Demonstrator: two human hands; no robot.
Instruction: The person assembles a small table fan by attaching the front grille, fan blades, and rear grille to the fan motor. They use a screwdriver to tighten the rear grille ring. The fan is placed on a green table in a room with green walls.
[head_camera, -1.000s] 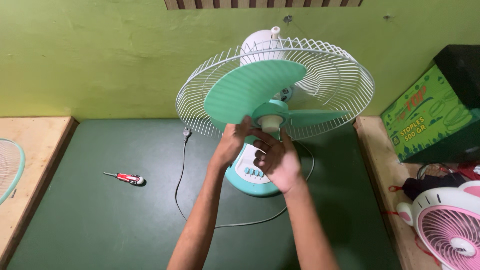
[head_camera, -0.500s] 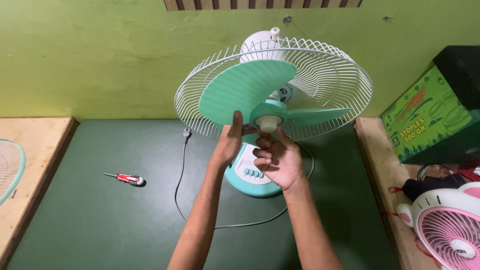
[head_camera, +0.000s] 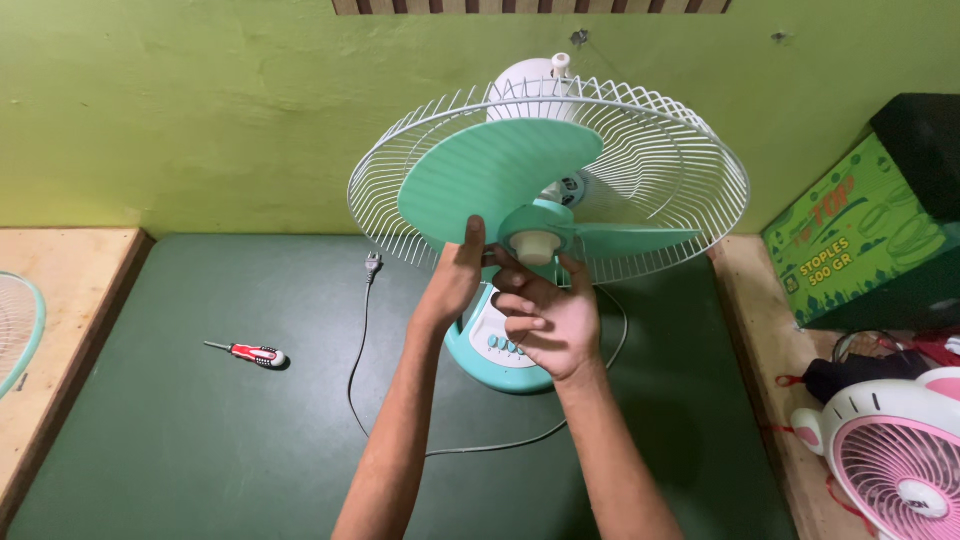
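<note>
Change: across the last second the teal blade (head_camera: 500, 175) has turned a little on its hub; the hands have barely shifted, so the work sits at the hub.
Fan (head_camera: 548, 190): stands on the green counter (head_camera: 200, 440), rear guard on, front open.
Left hand (head_camera: 455, 280): fingers raised, pressed against the blade's lower edge.
Right hand (head_camera: 548, 322): below the cream hub cap (head_camera: 535, 246), fingers curled, apparently pinching it.
Screwdriver (head_camera: 250, 353): well apart, left.

Screwdriver (head_camera: 248, 353), pink fan (head_camera: 900, 460), green box (head_camera: 850, 245).
</note>
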